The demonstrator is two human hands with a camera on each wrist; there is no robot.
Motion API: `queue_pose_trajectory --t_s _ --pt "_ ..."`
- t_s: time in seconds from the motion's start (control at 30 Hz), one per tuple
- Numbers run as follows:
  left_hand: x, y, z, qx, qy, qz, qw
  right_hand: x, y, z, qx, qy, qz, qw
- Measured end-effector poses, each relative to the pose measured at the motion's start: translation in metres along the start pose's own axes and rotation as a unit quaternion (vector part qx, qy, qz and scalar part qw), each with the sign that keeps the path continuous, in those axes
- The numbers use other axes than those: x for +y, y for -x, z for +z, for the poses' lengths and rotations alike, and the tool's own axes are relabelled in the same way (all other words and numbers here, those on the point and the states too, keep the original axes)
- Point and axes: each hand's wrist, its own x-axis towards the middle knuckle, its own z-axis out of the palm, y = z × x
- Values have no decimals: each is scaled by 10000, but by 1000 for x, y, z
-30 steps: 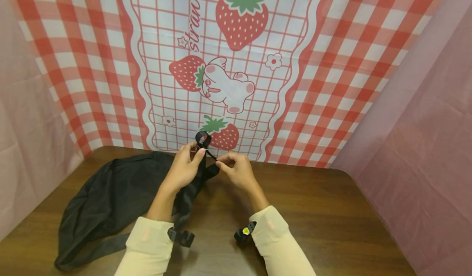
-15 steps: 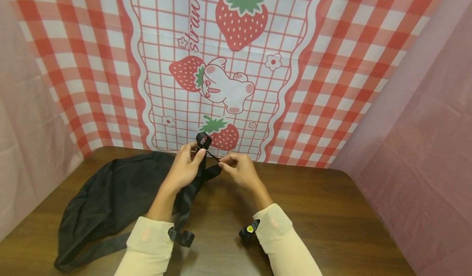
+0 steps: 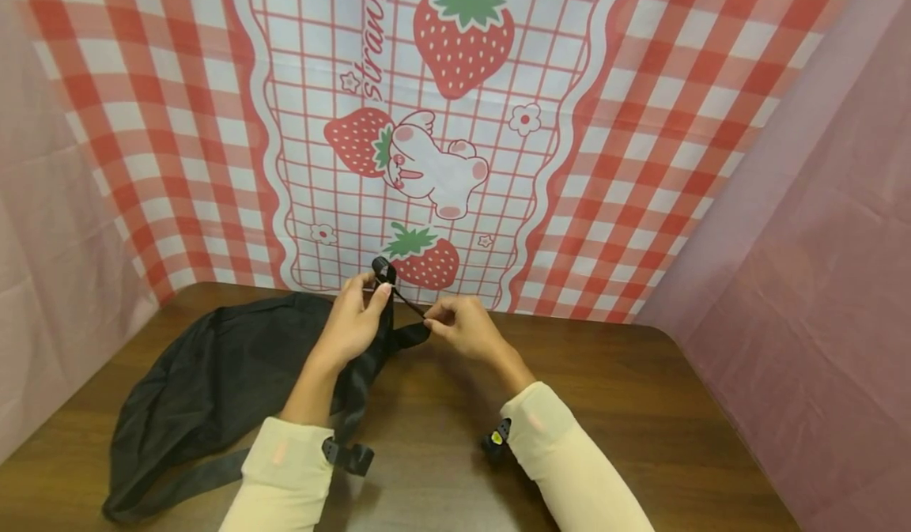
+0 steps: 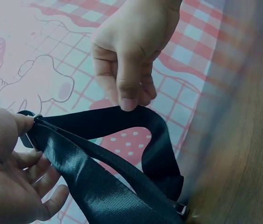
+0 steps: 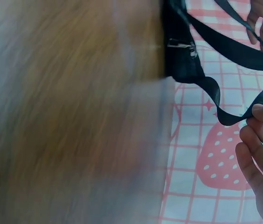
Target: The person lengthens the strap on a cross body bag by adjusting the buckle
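Flat black webbing strap [image 4: 99, 123], stretched crosswise from left hand [image 3: 351, 322] to right hand [image 3: 467, 326]; both hands' fingers pinch it.

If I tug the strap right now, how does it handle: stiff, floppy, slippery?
Likely floppy: the strap bends in a curve beyond the right grip. Probably light: it's a thin, flat band. Maybe a bit slippery: its surface shines.
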Motion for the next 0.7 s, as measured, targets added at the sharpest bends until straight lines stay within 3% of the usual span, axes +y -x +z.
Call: queue_pose_trajectory --t_s 0.7 --pt "-2 -1 -3 87 94 79 9999 14 1 -5 -901 1139 -493 9882"
